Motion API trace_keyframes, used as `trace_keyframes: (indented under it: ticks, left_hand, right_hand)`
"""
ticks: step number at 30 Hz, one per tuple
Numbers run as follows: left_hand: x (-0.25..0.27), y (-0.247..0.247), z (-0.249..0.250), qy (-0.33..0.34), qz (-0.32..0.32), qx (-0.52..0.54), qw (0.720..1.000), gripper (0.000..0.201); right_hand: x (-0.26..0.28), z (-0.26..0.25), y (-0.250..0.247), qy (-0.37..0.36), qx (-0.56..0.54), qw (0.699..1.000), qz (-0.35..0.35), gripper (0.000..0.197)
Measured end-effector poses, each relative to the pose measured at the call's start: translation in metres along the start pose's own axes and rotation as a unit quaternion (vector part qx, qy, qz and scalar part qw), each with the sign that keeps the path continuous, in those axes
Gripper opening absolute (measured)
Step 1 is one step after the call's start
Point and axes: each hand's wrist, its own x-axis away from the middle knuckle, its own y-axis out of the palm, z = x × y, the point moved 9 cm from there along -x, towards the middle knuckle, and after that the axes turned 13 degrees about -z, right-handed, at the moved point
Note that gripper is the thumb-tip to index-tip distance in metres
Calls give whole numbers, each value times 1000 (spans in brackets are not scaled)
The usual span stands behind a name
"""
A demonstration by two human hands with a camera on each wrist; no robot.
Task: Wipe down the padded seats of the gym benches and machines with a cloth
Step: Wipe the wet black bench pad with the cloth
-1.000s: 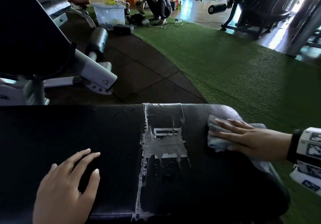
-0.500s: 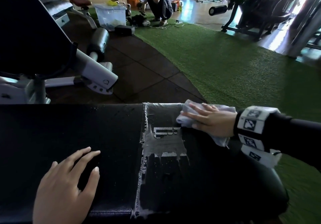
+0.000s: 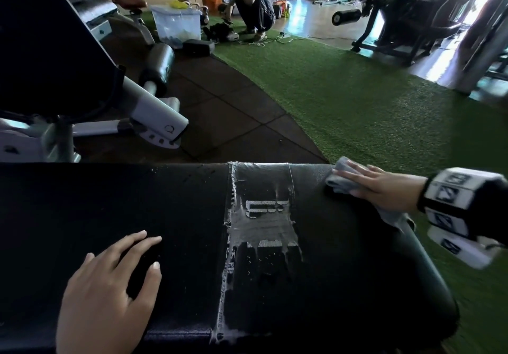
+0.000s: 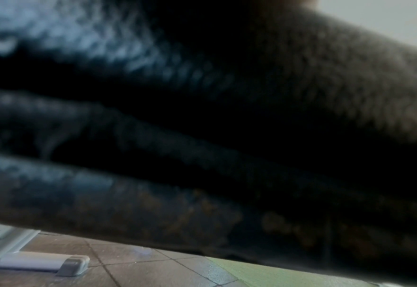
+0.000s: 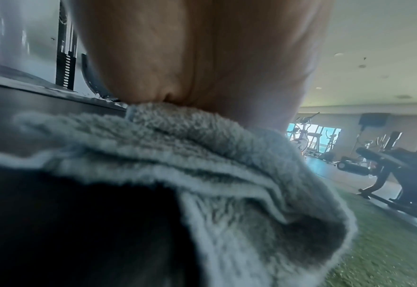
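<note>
Since half a second ago the right hand (image 3: 384,191) has swept its fluffy grey cloth (image 3: 339,180) back to the bench's (image 3: 178,216) far right corner.
Wide black padded vinyl bench, cracked pale at its seam, looks partly wiped; flat fingers press the cloth; left hand (image 3: 110,293) rests spread, empty.

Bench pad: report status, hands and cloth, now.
Left hand flat on bench pad, fingers straight. Right hand pressing grey cloth at the pad's far right corner. Worn tape patch mid-pad; nothing blocking.
</note>
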Motion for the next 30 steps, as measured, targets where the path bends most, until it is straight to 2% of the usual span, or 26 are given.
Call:
trace_keyframes:
  ticks: [2, 7, 11, 16, 19, 22, 25, 30]
  left_hand:
    - [1, 0, 1, 1, -5, 3, 1000, 48]
    - [4, 0, 1, 5, -1, 12, 1000, 48]
    - [4, -1, 0, 12, 4, 19, 1000, 47]
    - [7, -3, 0, 40, -9, 33, 999, 48]
    - [8, -7, -19, 28, -29, -5, 999, 51]
    - [10, -18, -63, -32, -33, -21, 999, 54]
    - [12, -29, -100, -85, -20, -18, 996, 50]
    - [12, -34, -97, -103, -27, -51, 993, 54]
  right_hand:
    - [-18, -10, -14, 25, 0, 1000, 5, 55]
    - [-35, -58, -19, 22, 16, 999, -21, 52]
    - [-11, -87, -1, -53, 67, 996, -17, 55]
    - [22, -67, 15, -145, 66, 987, 25, 65]
    - [31, -44, 5, -113, 18, 992, 54, 64]
    - [19, -29, -3, -56, -11, 997, 46, 64]
    - [-10, -31, -16, -32, -12, 999, 33, 58]
    - [-59, -63, -47, -7, 19, 999, 29, 55]
